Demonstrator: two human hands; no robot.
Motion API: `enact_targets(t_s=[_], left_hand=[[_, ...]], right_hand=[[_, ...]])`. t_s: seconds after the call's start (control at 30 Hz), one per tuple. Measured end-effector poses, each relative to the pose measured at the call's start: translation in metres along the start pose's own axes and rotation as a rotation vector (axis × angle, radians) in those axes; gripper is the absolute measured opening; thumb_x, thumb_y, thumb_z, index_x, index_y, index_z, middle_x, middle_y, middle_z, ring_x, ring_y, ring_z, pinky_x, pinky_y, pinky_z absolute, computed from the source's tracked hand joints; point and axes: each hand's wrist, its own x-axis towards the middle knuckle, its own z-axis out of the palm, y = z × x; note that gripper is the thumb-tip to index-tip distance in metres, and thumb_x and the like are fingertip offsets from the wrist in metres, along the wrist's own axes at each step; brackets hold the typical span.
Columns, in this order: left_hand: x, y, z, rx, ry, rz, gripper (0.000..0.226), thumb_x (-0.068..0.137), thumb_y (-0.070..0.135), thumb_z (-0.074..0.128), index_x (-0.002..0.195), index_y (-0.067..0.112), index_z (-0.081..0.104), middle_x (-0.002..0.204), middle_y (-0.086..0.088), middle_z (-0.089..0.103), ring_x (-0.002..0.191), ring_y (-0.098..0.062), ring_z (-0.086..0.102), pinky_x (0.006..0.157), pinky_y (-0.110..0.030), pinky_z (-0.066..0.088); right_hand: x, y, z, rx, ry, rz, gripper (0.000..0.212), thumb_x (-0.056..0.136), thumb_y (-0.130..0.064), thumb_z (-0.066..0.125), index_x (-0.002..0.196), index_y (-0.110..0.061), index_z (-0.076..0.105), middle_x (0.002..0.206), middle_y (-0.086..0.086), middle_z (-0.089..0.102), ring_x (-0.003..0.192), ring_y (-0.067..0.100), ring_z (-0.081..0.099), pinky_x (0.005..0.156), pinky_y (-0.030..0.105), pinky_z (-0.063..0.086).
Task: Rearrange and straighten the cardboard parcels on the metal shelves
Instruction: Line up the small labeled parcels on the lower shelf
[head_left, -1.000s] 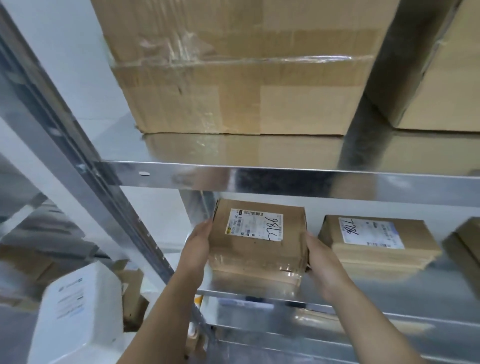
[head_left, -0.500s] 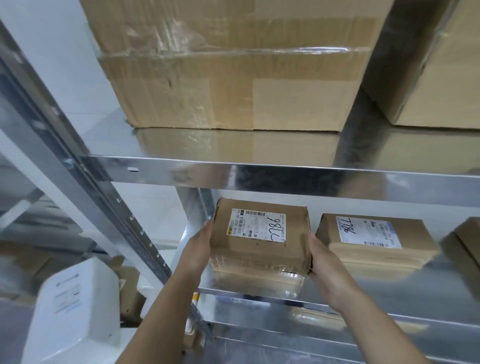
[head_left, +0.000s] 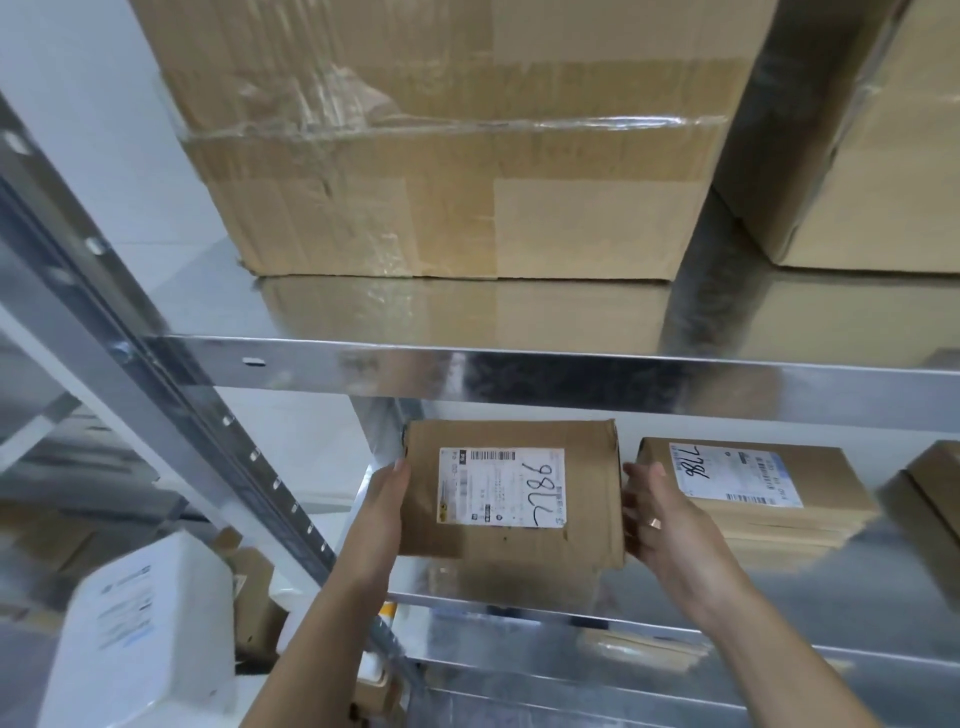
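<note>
A small cardboard parcel (head_left: 519, 540) with a white label marked 786 sits at the left end of the lower metal shelf (head_left: 857, 597). My left hand (head_left: 382, 512) holds its left side, thumb at the top edge. On the opposite side my right hand (head_left: 670, 530), wearing a ring, grips the parcel's right edge with curled fingers. The parcel's labelled face tilts toward me. Just to its right lies a flatter labelled parcel (head_left: 831, 499), close to my right hand. A third parcel (head_left: 935, 493) is cut off at the right edge.
Two large taped boxes (head_left: 457, 171) (head_left: 883, 156) stand on the upper shelf (head_left: 519, 369). A slanted metal upright (head_left: 156, 374) runs down the left. A white container (head_left: 140, 634) and small boxes lie below left. A lower shelf tier shows beneath.
The parcel between my hands has tipped so its labelled face points more toward me. Both hands stay on its sides. The view has shifted closer and slightly right.
</note>
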Motion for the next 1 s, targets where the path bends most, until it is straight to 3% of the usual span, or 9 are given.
enact_targets(t_s=[0.07,0.2,0.33,0.47,0.63,0.73,0.8,0.87,1.0], left_hand=[[-0.002,-0.006,-0.003,-0.02,-0.001,0.014,0.047,0.1,0.066,0.03,0.128,0.039,0.056,0.121,0.01,0.068,0.116,-0.015,0.061,0.108,-0.043,0.044],[-0.009,-0.006,-0.005,-0.154,-0.002,-0.005,0.036,0.106,0.055,0.03,0.112,0.041,0.063,0.096,0.024,0.075,0.113,-0.007,0.062,0.105,-0.035,0.04],[-0.005,-0.012,-0.011,-0.249,0.028,-0.04,0.046,0.107,0.054,0.03,0.114,0.025,0.066,0.116,0.006,0.072,0.122,-0.015,0.061,0.12,-0.041,0.034],[-0.008,-0.013,-0.007,-0.216,-0.011,-0.059,0.048,0.106,0.057,0.026,0.123,0.027,0.061,0.133,0.001,0.064,0.134,-0.016,0.052,0.123,-0.042,0.028],[-0.005,-0.016,-0.006,-0.185,-0.091,-0.073,0.068,0.101,0.067,0.025,0.152,0.026,0.045,0.151,0.005,0.052,0.142,-0.012,0.043,0.127,-0.042,0.019],[-0.006,-0.015,-0.002,-0.15,-0.092,-0.057,0.051,0.103,0.062,0.023,0.136,0.038,0.052,0.137,0.011,0.059,0.137,-0.01,0.046,0.126,-0.04,0.021],[-0.006,-0.014,0.0,-0.157,-0.083,-0.061,0.05,0.104,0.059,0.023,0.137,0.035,0.052,0.132,0.01,0.059,0.133,-0.012,0.048,0.125,-0.039,0.023],[-0.004,-0.013,0.0,-0.172,-0.088,-0.077,0.062,0.103,0.061,0.024,0.15,0.025,0.044,0.139,0.006,0.054,0.137,-0.013,0.046,0.126,-0.04,0.023],[-0.002,-0.011,0.001,-0.201,-0.087,-0.081,0.066,0.104,0.059,0.022,0.153,0.019,0.041,0.144,0.001,0.053,0.139,-0.014,0.046,0.125,-0.038,0.025]], right_hand=[[-0.002,0.003,0.003,-0.045,-0.02,0.009,0.033,0.108,-0.048,0.035,0.124,-0.037,0.063,0.119,0.0,0.071,0.119,0.022,0.065,0.113,0.047,0.045],[-0.006,0.008,0.005,-0.045,-0.013,0.034,0.038,0.107,-0.05,0.038,0.106,-0.031,0.071,0.117,-0.004,0.075,0.122,0.022,0.064,0.115,0.05,0.044],[-0.01,0.008,0.004,0.002,-0.007,0.037,0.037,0.109,-0.044,0.035,0.102,-0.028,0.068,0.09,-0.013,0.079,0.108,0.014,0.067,0.102,0.041,0.05],[-0.012,0.013,0.011,0.052,-0.035,0.032,0.041,0.11,-0.043,0.032,0.109,-0.023,0.068,0.093,-0.011,0.08,0.106,0.013,0.068,0.097,0.035,0.05],[-0.014,0.018,0.019,0.128,-0.063,0.075,0.041,0.111,-0.04,0.028,0.114,-0.02,0.064,0.099,-0.005,0.077,0.086,0.003,0.07,0.064,0.018,0.054],[-0.013,0.024,0.023,0.09,-0.078,0.044,0.038,0.111,-0.044,0.024,0.117,-0.037,0.061,0.098,-0.02,0.076,0.095,-0.004,0.066,0.086,0.02,0.05],[-0.012,0.024,0.025,0.065,-0.077,0.032,0.037,0.111,-0.045,0.022,0.12,-0.044,0.058,0.094,-0.027,0.074,0.094,-0.009,0.065,0.095,0.021,0.046],[-0.01,0.024,0.025,0.066,-0.077,0.041,0.036,0.111,-0.043,0.021,0.116,-0.044,0.056,0.086,-0.028,0.075,0.081,-0.013,0.068,0.081,0.015,0.049],[-0.008,0.021,0.025,0.075,-0.06,0.05,0.033,0.112,-0.038,0.022,0.125,-0.038,0.053,0.077,-0.021,0.076,0.067,-0.009,0.07,0.053,0.01,0.052]])
